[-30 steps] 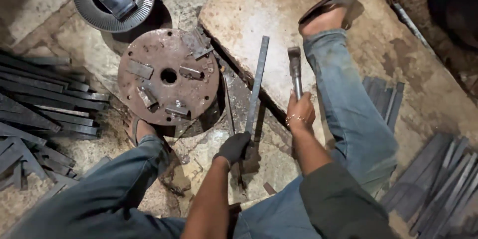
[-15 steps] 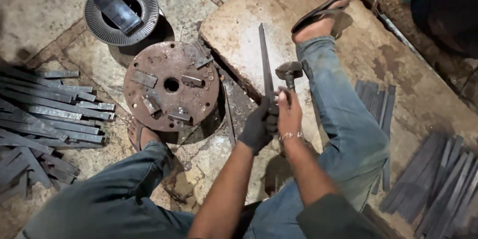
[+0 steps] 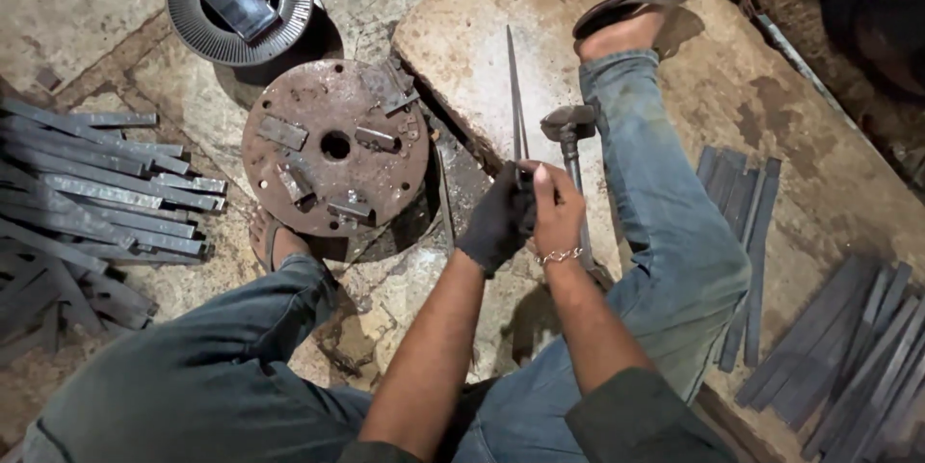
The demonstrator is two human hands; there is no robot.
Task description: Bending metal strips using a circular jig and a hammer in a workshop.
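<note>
— Metal strip [image 3: 514, 97] stands near the middle of the frame, its far end pointing toward the top edge, over the pale stone slab [image 3: 462, 49]. How much room is around it?

— Open slab lies on both sides of it. To its right a hammer [image 3: 568, 126] stands close by, the head near the strip's middle; further right is the jeans-clad leg [image 3: 665, 203]. To its left, past the slab's edge, sits the rusty round plate [image 3: 334, 145], with a dark gap between plate and slab.

— What does the strip look like?

— Long, thin, dark grey, seen nearly edge-on, so it reads as a narrow line tapering upward.

— And the hands?

— The left hand [image 3: 496, 222], in a dark glove, is closed around the strip's near end. The right hand [image 3: 557, 208], bare with a bracelet at the wrist, is closed too, pressed against the gloved one; the hammer's handle runs down behind it, but I cannot tell whether it grips the handle, the strip, or both.

— What's hidden or cut off?

— The strip's lower end is buried in the hands. The hammer handle vanishes behind the right wrist. Piles of similar flat bars at the left [image 3: 87, 193] and lower right [image 3: 848, 347] run out of the frame, and the wire spool [image 3: 239, 2] at the upper left is clipped by the top edge.
</note>
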